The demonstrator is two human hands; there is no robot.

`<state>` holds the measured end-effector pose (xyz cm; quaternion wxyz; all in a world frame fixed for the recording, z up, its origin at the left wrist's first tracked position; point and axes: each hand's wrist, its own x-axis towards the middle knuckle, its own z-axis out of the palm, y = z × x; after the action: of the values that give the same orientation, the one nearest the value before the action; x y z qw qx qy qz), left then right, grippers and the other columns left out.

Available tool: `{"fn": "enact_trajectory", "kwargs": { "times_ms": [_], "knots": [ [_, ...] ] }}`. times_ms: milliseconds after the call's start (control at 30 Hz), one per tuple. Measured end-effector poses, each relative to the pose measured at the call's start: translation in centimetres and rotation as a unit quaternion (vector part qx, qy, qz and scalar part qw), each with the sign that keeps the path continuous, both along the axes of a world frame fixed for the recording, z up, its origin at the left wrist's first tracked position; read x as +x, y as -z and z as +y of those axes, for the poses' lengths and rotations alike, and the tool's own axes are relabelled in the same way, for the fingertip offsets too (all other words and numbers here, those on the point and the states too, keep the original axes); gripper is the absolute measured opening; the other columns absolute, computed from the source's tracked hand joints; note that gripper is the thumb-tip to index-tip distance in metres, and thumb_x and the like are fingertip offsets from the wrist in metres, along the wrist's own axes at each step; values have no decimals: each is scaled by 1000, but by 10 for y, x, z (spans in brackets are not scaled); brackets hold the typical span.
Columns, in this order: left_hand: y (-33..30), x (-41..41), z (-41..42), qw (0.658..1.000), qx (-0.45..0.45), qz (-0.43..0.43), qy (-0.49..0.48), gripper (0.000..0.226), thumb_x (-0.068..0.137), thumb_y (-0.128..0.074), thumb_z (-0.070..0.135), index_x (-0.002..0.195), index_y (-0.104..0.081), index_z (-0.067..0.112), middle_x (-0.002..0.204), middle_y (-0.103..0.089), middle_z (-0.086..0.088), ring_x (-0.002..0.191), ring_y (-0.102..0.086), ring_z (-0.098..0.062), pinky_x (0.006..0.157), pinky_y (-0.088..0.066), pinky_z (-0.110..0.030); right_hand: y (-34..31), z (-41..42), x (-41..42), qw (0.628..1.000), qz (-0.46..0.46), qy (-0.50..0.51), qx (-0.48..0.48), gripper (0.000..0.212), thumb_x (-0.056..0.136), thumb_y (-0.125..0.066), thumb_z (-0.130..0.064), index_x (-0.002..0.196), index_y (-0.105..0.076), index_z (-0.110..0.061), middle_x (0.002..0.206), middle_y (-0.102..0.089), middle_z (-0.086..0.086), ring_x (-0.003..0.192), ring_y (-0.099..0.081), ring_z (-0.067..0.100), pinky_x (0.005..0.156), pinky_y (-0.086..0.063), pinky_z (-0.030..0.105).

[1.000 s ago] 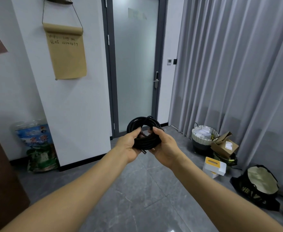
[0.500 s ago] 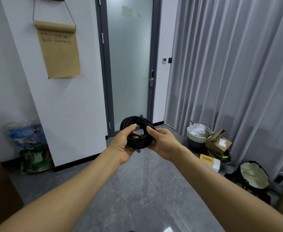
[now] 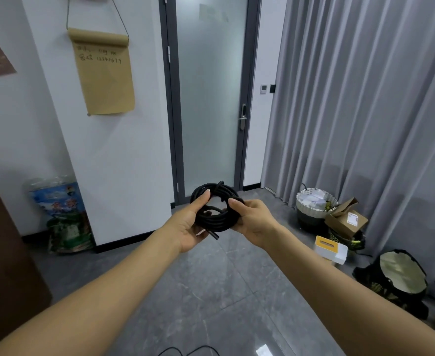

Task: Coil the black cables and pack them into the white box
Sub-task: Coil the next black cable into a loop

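1. The black cable is wound into a tight round bundle and held up in front of me at about chest height, well above the floor; one stub end pokes out below the coil toward my left palm.
2. My left hand grips the left side of the coil, thumb on top, fingers curled under it. My right hand grips the right side the same way, thumb over the loops.
3. I judge the coiling of this cable as good as done: the loops sit together and only that short end is loose.
4. Packing is not yet done. A white box with a yellow top stands on the floor to my right, near a woven basket and a cardboard box by the grey curtain. Whether that is the target box I cannot tell.
5. More black cable lies at the bottom edge of view, so I reckon further coiling remains.
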<state>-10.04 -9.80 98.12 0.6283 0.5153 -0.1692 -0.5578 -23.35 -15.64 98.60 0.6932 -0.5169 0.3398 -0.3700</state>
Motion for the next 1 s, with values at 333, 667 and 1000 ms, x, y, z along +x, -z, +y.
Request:
{"fn": "enact_trajectory", "kwargs": {
  "times_ms": [333, 667, 1000],
  "knots": [
    [74, 32, 59, 978, 86, -138, -133, 24, 97, -48, 35, 82, -60, 20, 95, -63, 0, 89, -56, -14, 83, -39, -28, 72, 21, 40, 993, 63, -40, 92, 19, 93, -54, -7, 77, -58, 2, 79, -56, 14, 69, -58, 24, 71, -54, 35],
    [240, 78, 183, 928, 251, -182, -206, 22, 95, -53, 25, 109, -52, 8, 99, -57, -7, 94, -56, -20, 83, -40, -33, 221, 105, 98, 965, 160, -104, 182, 7, 91, -57, -6, 92, -56, 1, 78, -56, 12, 69, -57, 22, 62, -52, 35],
    [406, 124, 335, 891, 372, -179, -187, 14, 91, -55, 13, 105, -53, 14, 99, -56, -3, 79, -51, -13, 59, -37, -18, 400, 229, 161, 939, 237, -138, 209, 25, 90, -59, -7, 111, -54, 7, 84, -59, 14, 72, -60, 24, 67, -53, 37]
  ]
}}
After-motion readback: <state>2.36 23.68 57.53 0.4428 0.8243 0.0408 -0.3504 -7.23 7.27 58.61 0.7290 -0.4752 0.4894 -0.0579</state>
